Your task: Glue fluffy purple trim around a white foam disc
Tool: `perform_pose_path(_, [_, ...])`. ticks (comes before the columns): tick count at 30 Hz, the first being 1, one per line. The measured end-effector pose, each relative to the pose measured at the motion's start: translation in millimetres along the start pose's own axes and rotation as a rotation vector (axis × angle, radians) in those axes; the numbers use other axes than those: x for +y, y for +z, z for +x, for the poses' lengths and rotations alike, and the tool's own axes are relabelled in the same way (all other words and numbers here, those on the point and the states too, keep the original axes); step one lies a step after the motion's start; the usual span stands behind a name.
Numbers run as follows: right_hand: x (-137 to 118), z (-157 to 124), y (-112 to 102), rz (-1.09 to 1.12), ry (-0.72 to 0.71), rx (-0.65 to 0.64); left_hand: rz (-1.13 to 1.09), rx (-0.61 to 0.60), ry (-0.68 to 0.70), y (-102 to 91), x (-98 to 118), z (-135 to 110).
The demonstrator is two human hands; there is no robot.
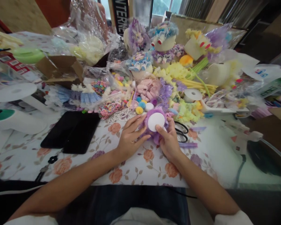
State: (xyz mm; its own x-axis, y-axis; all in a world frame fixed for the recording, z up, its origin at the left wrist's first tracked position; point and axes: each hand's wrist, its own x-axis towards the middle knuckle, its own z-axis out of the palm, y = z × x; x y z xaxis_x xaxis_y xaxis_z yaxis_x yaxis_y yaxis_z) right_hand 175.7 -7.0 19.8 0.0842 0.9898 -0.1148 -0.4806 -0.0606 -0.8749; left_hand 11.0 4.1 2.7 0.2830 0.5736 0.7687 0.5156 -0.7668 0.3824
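Note:
A purple ruffled piece with a flat white round disc on its upper face is held over the flowered tablecloth. My right hand grips it from the right, thumb pressed on the edge of the disc and fingers behind. My left hand is at its left side with fingers stretched out and apart; the fingertips reach the purple ruffle, though whether they press on it I cannot tell. Black-handled scissors lie just right of my right hand, their blades hidden. A purple ribbon strip lies beside them.
Two black phone-like slabs lie on the left. Behind my hands are pom-poms, beads, yellow ribbon and decorated pots. A glue gun with a cord stands right; an open cardboard box sits back left.

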Motion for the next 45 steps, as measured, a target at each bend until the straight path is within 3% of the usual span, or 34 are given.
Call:
perform_pose_path(3, [1, 0, 2, 0.011, -0.018, 0.003, -0.043, -0.005, -0.031, -0.1, -2, 0])
perform_pose_path(6, [4, -1, 2, 0.022, 0.052, -0.031, -0.066, -0.027, -0.12, -2.4, -7, 1])
perform_pose_path(9, [8, -1, -3, -0.037, 0.104, -0.104, -0.117, -0.139, -0.219, -7.7, -14, 2])
perform_pose_path(14, [14, -1, -11, -0.197, 0.139, -0.259, -0.217, -0.378, -0.23, -18.2, -25, 3])
perform_pose_path(18, [15, -1, -10, -0.239, 0.106, -0.284, -0.204, -0.423, -0.21, -21.7, -29, 3])
perform_pose_path(27, [12, -8, -7, -0.148, 0.077, -0.268, -0.142, -0.273, -0.12, -23.6, -22, 6])
perform_pose_path(35, [7, -13, 2, -0.049, 0.063, -0.146, -0.082, -0.06, -0.105, -18.3, -10, 3])
perform_pose_path(42, [5, -9, 3, 0.019, 0.084, -0.108, -0.014, 0.145, 0.065, -16.2, -5, 5])
perform_pose_path(45, [6, -7, 2, 0.011, 0.08, -0.11, 0.001, 0.163, 0.086, -16.2, -6, 4])
